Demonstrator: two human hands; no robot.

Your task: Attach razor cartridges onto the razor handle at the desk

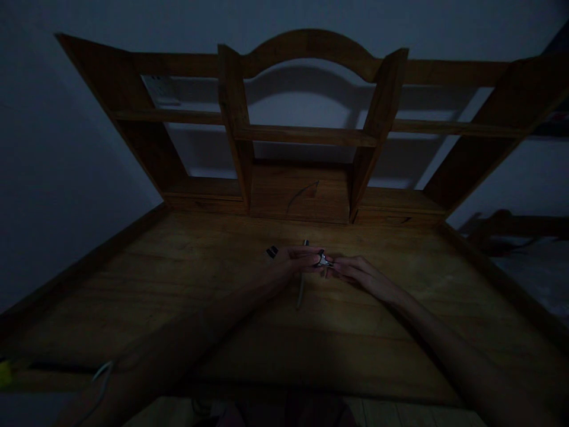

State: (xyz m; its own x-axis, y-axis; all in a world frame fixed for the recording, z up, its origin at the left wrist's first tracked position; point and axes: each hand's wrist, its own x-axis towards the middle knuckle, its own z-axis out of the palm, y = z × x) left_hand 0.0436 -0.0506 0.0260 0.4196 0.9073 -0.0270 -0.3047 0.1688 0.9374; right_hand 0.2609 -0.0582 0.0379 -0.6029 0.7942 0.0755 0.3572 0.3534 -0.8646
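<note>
In the dim head view my hands meet over the middle of the wooden desk. Between them is a small shiny metal piece (325, 260) with a dark part at its left end; its exact kind is too small and dark to tell. My left hand (299, 258) pinches the dark end. The closed fingertips of my right hand (358, 271) grip its right end. Under my left hand a thin pale rod or cord (300, 292) runs toward me. A short metallic tip (306, 242) shows just beyond that hand. Left of it lies a small black object (272, 252) with a light stripe.
A wooden hutch (306, 135) with shelves and an arched top rises along the desk's back. A thin dark cord (302, 193) hangs against its middle panel. Raised edges bound the desktop (382, 338) at both sides. A yellow item (5, 373) shows at the lower left.
</note>
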